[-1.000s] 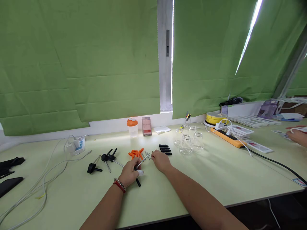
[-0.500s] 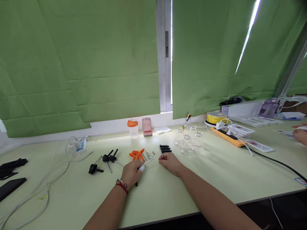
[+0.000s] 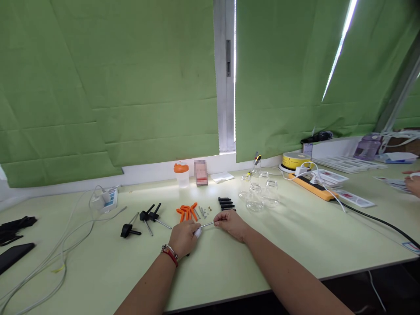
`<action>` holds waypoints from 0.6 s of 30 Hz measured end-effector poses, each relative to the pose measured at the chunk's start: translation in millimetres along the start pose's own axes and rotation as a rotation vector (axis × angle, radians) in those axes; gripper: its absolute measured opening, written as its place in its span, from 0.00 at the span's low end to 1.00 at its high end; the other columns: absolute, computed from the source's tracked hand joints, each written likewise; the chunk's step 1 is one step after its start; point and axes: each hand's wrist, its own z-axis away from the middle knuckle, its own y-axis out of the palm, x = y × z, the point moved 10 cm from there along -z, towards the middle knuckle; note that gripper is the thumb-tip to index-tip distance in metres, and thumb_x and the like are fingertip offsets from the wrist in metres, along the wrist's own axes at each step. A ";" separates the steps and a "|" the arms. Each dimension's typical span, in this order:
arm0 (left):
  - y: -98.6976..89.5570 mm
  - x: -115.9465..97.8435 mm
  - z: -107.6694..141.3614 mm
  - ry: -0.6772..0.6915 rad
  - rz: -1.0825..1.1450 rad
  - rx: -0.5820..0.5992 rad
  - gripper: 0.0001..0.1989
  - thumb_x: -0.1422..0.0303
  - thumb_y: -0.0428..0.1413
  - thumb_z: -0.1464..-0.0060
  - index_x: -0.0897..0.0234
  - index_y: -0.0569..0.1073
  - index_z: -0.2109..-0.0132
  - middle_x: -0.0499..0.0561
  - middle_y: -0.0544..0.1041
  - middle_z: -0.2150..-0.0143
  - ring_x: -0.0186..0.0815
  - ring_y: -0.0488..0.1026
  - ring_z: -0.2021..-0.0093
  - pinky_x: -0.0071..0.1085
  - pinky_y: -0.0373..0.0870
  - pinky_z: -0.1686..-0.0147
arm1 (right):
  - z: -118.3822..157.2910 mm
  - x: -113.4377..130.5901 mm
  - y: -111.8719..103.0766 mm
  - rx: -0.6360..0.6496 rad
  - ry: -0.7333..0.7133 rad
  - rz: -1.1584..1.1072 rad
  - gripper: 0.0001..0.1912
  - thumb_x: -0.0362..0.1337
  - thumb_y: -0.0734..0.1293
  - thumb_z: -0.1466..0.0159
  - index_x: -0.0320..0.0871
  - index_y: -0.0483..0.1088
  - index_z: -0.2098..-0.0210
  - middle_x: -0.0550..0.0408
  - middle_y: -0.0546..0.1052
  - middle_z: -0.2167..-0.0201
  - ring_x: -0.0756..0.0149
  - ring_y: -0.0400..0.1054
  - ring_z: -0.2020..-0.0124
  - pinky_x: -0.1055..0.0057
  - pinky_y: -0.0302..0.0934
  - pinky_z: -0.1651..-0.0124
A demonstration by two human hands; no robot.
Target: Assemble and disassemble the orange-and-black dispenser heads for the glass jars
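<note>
My left hand (image 3: 183,237) is closed around a thin metal rod (image 3: 207,225), which points right; a dark end shows below the palm. At the rod's tip, the fingers of my right hand (image 3: 231,222) are pinched together; any small part between them is hidden. Several orange bent handles (image 3: 187,213) lie just beyond my left hand, beside small metal pins (image 3: 202,211) and tiny brownish bits (image 3: 210,208). Behind my right hand is a row of black ridged pieces (image 3: 225,203). To the left lie black-handled parts with metal shafts (image 3: 146,216).
Several glass jars (image 3: 255,197) stand right of centre, near an orange power strip (image 3: 313,187) with cables. A shaker cup (image 3: 181,175) and a small box (image 3: 201,173) stand at the back. White cables (image 3: 65,245) cross the left side. Another person's hand (image 3: 412,181) is at far right.
My left hand has turned the rod flatter and moved slightly right. Its tip now meets my right fingertips, which have shifted slightly left; they were apart before.
</note>
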 end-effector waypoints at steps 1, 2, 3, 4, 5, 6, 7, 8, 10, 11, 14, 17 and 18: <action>0.0 -0.4 0.0 0.000 -0.003 0.004 0.15 0.65 0.44 0.42 0.57 0.76 0.60 0.52 0.75 0.66 0.38 0.70 0.64 0.29 0.58 0.69 | 0.2 0.3 -0.1 -0.003 0.002 0.000 0.10 0.38 0.69 0.51 0.39 0.73 0.71 0.56 0.74 0.75 0.68 0.66 0.72 0.71 0.60 0.66; 0.0 -0.9 -0.1 0.001 -0.005 0.008 0.15 0.66 0.44 0.42 0.57 0.76 0.60 0.52 0.75 0.66 0.38 0.70 0.64 0.29 0.58 0.69 | 0.3 0.7 0.0 -0.004 0.003 -0.002 0.10 0.39 0.69 0.51 0.39 0.73 0.71 0.56 0.74 0.75 0.68 0.66 0.71 0.71 0.60 0.66; 0.1 -1.3 -0.2 0.002 -0.009 0.011 0.15 0.66 0.44 0.42 0.57 0.76 0.61 0.52 0.75 0.66 0.38 0.70 0.65 0.29 0.58 0.69 | 0.2 0.9 0.1 -0.003 0.002 -0.004 0.10 0.39 0.69 0.51 0.39 0.73 0.71 0.56 0.74 0.75 0.68 0.66 0.71 0.71 0.60 0.65; 0.1 -1.7 -0.3 0.003 -0.013 0.013 0.15 0.66 0.44 0.42 0.57 0.76 0.61 0.52 0.75 0.67 0.38 0.69 0.65 0.29 0.58 0.70 | 0.1 1.0 0.3 -0.002 0.000 -0.004 0.10 0.38 0.69 0.51 0.39 0.73 0.71 0.56 0.75 0.75 0.68 0.67 0.71 0.70 0.61 0.65; 0.1 -2.2 -0.4 0.006 -0.019 0.014 0.15 0.66 0.44 0.42 0.57 0.75 0.61 0.52 0.74 0.67 0.38 0.69 0.65 0.30 0.57 0.70 | 0.0 1.0 0.5 0.000 -0.003 -0.003 0.10 0.38 0.69 0.51 0.39 0.73 0.71 0.56 0.75 0.74 0.68 0.67 0.71 0.70 0.61 0.64; 0.1 -2.7 -0.5 0.009 -0.027 0.014 0.15 0.66 0.44 0.42 0.57 0.75 0.61 0.52 0.74 0.67 0.39 0.69 0.65 0.30 0.57 0.70 | -0.2 0.8 0.8 0.003 -0.007 0.000 0.10 0.38 0.69 0.51 0.39 0.73 0.71 0.56 0.75 0.74 0.68 0.67 0.70 0.70 0.61 0.64; 0.1 -3.2 -0.5 0.013 -0.034 0.013 0.15 0.66 0.44 0.42 0.57 0.75 0.60 0.52 0.74 0.67 0.39 0.69 0.66 0.30 0.57 0.70 | -0.5 0.5 1.3 0.008 -0.011 0.001 0.10 0.38 0.69 0.51 0.39 0.73 0.70 0.55 0.75 0.73 0.67 0.67 0.70 0.70 0.61 0.63; 0.0 -3.7 -0.4 0.016 -0.039 0.011 0.15 0.66 0.44 0.42 0.57 0.75 0.60 0.52 0.74 0.67 0.39 0.70 0.66 0.30 0.57 0.71 | -0.8 0.4 1.6 0.010 -0.017 -0.001 0.10 0.38 0.69 0.51 0.39 0.73 0.70 0.55 0.75 0.73 0.67 0.67 0.69 0.70 0.61 0.63; -0.5 -4.2 -0.2 0.018 -0.036 0.007 0.15 0.66 0.44 0.42 0.58 0.75 0.60 0.53 0.75 0.67 0.40 0.70 0.65 0.31 0.57 0.71 | -1.5 0.0 1.8 0.009 -0.029 -0.004 0.11 0.37 0.69 0.50 0.39 0.73 0.68 0.54 0.75 0.71 0.67 0.68 0.68 0.69 0.62 0.61; -0.8 -4.1 -0.1 0.014 -0.030 0.007 0.15 0.66 0.44 0.42 0.58 0.75 0.60 0.53 0.75 0.67 0.40 0.70 0.65 0.31 0.58 0.70 | -1.9 -0.5 1.7 0.004 -0.031 0.002 0.11 0.37 0.68 0.50 0.39 0.73 0.68 0.54 0.76 0.71 0.67 0.68 0.68 0.69 0.62 0.60; -1.1 -3.2 -0.1 -0.002 -0.011 0.011 0.14 0.66 0.45 0.43 0.59 0.75 0.62 0.53 0.75 0.66 0.40 0.70 0.64 0.31 0.58 0.70 | -3.3 -1.9 0.8 -0.017 -0.031 0.058 0.09 0.37 0.67 0.50 0.39 0.73 0.69 0.54 0.76 0.71 0.67 0.68 0.68 0.69 0.62 0.61; -1.3 -2.1 -0.3 -0.010 0.001 0.009 0.13 0.67 0.46 0.44 0.60 0.75 0.63 0.53 0.75 0.67 0.40 0.70 0.64 0.31 0.59 0.69 | -4.0 -1.4 1.3 -0.021 -0.040 0.127 0.08 0.36 0.66 0.49 0.39 0.73 0.71 0.55 0.75 0.72 0.67 0.67 0.69 0.70 0.61 0.63; -1.3 -1.8 -0.4 -0.010 0.006 0.005 0.12 0.67 0.46 0.44 0.60 0.75 0.64 0.53 0.75 0.67 0.40 0.70 0.64 0.31 0.59 0.69 | -4.1 -1.0 1.7 -0.017 -0.044 0.147 0.08 0.36 0.66 0.48 0.39 0.73 0.71 0.55 0.75 0.72 0.67 0.67 0.70 0.71 0.61 0.64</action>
